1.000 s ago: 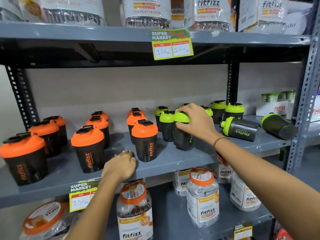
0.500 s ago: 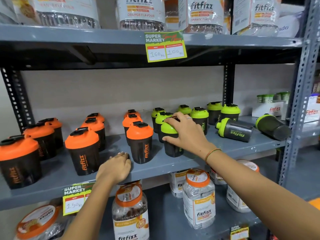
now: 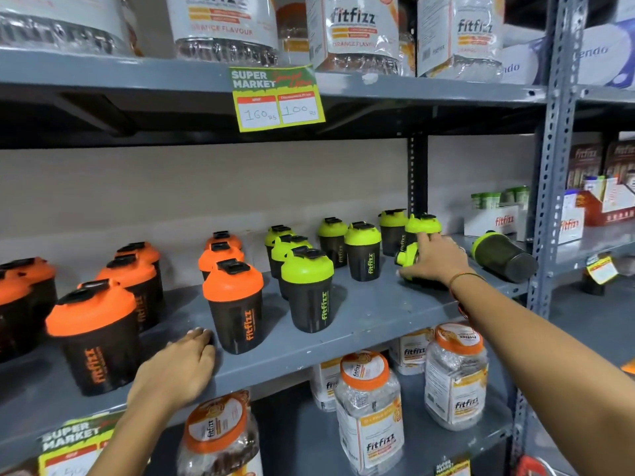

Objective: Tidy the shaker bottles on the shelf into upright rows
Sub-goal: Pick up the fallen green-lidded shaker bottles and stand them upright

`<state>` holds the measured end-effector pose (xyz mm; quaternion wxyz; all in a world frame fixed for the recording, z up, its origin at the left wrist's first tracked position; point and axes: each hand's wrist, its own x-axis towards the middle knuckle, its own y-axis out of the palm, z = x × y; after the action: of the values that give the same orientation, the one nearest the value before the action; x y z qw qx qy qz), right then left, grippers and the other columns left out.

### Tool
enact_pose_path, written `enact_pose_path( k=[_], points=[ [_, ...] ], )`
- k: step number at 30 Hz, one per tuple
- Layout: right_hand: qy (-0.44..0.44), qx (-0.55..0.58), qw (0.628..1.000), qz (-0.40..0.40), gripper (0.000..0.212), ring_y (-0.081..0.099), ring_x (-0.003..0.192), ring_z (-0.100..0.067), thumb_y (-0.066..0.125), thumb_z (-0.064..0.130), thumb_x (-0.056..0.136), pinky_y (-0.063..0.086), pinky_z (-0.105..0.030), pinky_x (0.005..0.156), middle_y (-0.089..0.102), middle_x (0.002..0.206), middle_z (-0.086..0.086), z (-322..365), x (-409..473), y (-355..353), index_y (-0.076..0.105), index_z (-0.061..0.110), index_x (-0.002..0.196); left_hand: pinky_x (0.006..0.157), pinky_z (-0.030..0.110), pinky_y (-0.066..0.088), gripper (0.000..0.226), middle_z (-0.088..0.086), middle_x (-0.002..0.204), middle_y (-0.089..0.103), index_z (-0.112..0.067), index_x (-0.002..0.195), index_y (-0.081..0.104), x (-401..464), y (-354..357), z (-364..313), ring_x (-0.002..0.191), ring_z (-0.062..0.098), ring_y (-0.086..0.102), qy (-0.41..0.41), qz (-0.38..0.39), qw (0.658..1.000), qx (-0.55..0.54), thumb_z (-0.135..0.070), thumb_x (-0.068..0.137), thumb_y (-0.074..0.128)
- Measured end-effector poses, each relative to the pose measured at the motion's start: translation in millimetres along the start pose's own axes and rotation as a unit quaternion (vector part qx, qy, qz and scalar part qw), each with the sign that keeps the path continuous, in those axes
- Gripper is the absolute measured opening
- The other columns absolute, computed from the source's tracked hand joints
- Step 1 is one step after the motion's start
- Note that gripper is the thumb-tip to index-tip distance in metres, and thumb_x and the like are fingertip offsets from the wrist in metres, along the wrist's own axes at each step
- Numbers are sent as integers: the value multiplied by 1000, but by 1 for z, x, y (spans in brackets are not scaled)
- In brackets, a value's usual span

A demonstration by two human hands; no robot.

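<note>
We read "fitfizz" on the black shaker bottles, and "SUPER MARKET", 160 and 100 on the price tag (image 3: 277,97) at twelve o'clock. Our right hand (image 3: 433,261), arm stretched toward two o'clock, curls over a tipped green-lidded bottle (image 3: 407,258) lying on the grey metal shelf (image 3: 371,310). Another tipped bottle (image 3: 502,255) lies at three o'clock. Our left hand (image 3: 178,367) rests flat, fingers together, on the shelf edge beside an upright orange-lidded bottle (image 3: 235,305).

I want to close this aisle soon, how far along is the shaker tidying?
Mostly done: the orange shakers and most green shakers stand upright in rows. In hand: the right hand is on a toppled green shaker. Left: another lying shaker farther right. The left hand rests on the shelf edge.
</note>
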<state>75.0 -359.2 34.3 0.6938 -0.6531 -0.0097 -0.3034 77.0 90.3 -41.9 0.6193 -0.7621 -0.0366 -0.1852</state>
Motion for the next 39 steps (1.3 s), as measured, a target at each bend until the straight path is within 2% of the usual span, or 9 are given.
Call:
enact_pose_path(
  k=[4,9,13,17,22,27,34,37,39],
  points=[
    [-5,-49,998,39,105,48,129,-38,82,60,62,42,-50,101,49,139,-15,-12,9,17,33,16,145,98,38,41,44,-3,148,44,-27,134,47,0,0,0,126,23,50,2,-5,1000,8,-36,97,26],
    [-14,-66,998,8,93,50,126,-38,83,50,63,40,-52,102,52,135,-13,-17,13,21,39,14,138,97,40,43,45,-4,149,43,-28,137,45,-2,-2,-1,127,23,50,1,-6,1000,4,-37,97,25],
    [-48,112,992,-38,98,55,119,-38,85,54,61,49,-50,94,57,131,-14,-9,10,20,41,13,139,98,39,41,46,-5,150,41,-29,138,44,-3,-4,-3,129,23,48,-2,-4,1000,1,-37,97,26],
    [-55,428,900,-62,87,56,110,-22,89,50,62,43,-32,85,59,117,1,10,-2,22,44,21,130,101,40,40,46,-4,151,39,-29,139,43,-3,-4,-3,131,23,46,-5,3,1000,-2,-37,97,25],
    [-52,544,837,-34,81,58,105,0,87,55,57,43,-8,75,60,116,17,23,-24,37,43,36,122,101,41,40,47,-4,151,39,-30,140,42,-4,-5,-3,130,23,47,-8,6,1000,-6,-37,97,25],
    [-60,613,788,-15,90,59,114,1,88,49,55,50,-25,96,62,123,12,24,-36,60,42,31,130,104,41,38,48,-5,153,36,-32,141,40,-4,-5,-4,133,23,43,-16,12,1000,-10,-39,97,25],
    [-72,612,787,34,102,57,120,-5,89,52,60,46,-27,101,57,130,7,17,-41,48,35,25,142,108,39,32,47,-3,155,32,-28,143,38,-3,-4,-3,138,22,37,-9,18,1000,-12,-34,99,24],
    [-27,596,802,-19,84,60,116,-9,65,65,76,46,-22,96,60,124,6,3,-42,30,42,21,145,114,38,26,48,-1,157,28,-24,146,34,-2,-2,-2,142,19,29,-4,26,1000,-15,-31,100,23],
    [-2,551,829,-96,65,61,114,-19,58,59,89,46,-15,86,65,116,3,-12,-36,15,51,17,139,116,38,23,49,0,157,26,-22,147,32,-1,-1,0,143,20,27,-2,30,999,-18,-30,100,23]
  ],
)
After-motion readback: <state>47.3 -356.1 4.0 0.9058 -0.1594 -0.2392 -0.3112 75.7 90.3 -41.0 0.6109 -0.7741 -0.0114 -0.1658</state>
